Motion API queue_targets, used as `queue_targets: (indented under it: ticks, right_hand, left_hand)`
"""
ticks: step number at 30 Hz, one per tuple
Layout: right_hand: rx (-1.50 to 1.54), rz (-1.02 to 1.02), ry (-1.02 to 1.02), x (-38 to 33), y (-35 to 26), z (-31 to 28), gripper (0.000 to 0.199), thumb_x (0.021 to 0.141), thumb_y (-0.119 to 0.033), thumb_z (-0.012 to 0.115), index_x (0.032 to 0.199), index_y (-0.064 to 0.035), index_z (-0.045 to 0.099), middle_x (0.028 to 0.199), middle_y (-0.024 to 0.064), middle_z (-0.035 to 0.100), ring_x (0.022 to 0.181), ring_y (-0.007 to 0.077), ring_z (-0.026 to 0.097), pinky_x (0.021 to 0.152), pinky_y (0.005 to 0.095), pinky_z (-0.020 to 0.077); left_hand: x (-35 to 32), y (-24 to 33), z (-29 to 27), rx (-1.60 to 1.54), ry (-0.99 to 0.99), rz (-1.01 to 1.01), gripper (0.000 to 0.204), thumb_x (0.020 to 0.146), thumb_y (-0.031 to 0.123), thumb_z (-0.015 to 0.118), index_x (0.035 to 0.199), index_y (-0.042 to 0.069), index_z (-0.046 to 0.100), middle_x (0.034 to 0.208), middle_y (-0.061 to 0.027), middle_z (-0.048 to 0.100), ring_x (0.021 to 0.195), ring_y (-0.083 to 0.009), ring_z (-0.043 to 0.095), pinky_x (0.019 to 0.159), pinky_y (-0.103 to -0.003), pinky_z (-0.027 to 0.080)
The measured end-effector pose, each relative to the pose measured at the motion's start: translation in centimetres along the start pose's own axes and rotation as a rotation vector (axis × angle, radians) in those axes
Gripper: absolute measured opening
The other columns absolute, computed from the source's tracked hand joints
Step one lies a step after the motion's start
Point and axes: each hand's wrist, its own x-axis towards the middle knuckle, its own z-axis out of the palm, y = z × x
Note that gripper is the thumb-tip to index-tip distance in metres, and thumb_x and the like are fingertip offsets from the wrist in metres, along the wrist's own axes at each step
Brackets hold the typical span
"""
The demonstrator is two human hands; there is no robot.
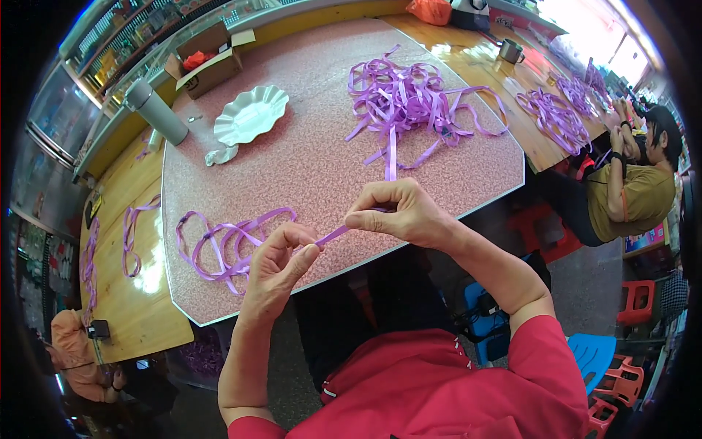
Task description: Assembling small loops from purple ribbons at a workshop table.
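A purple ribbon (335, 233) stretches between my two hands above the near edge of the pink speckled table (314, 161). My left hand (276, 267) pinches one part of it between thumb and forefinger. To the right and slightly higher, my right hand (395, 212) grips the same ribbon, thumb against bent fingers. From behind that hand a strip (392, 157) runs up to a tangled heap of purple ribbon (406, 95) on the far right of the table. Looser purple loops (219, 245) lie just left of my left hand.
Farther back are a scalloped pale dish (251, 115), a grey bottle (156, 111) and an open cardboard box (208, 64). A metal mug (511, 50) stands on the wooden table at right. People sit at both sides, one in olive (636, 194), with more ribbon (553, 121) close by.
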Motion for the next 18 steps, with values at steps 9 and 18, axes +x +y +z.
queue_targets:
  ticks: [9,18]
  right_hand:
    - [-0.058,0.006,-0.058,-0.3,0.2,0.9,0.025,0.090,-0.027,0.074,0.092,-0.0016,0.075,0.070,-0.0010,0.066,0.069,0.0077,0.058,0.062,0.0278,0.0462]
    - [0.123,0.007,-0.255,0.3,0.7,1.4,0.033,0.097,-0.031,0.065,0.108,-0.0007,0.070,0.091,0.0045,0.071,0.082,0.0124,0.066,0.078,0.0292,0.0512]
  left_hand:
    - [0.1,0.3,0.3,0.116,0.036,0.051,0.010,0.091,0.006,0.068,0.095,0.005,0.059,0.096,-0.0023,0.058,0.097,-0.0121,0.054,0.091,-0.029,0.041]
    - [0.1,1.0,0.4,0.413,0.059,0.145,0.011,0.087,0.002,0.069,0.091,0.003,0.060,0.091,-0.0063,0.062,0.091,-0.0169,0.059,0.085,-0.031,0.044]
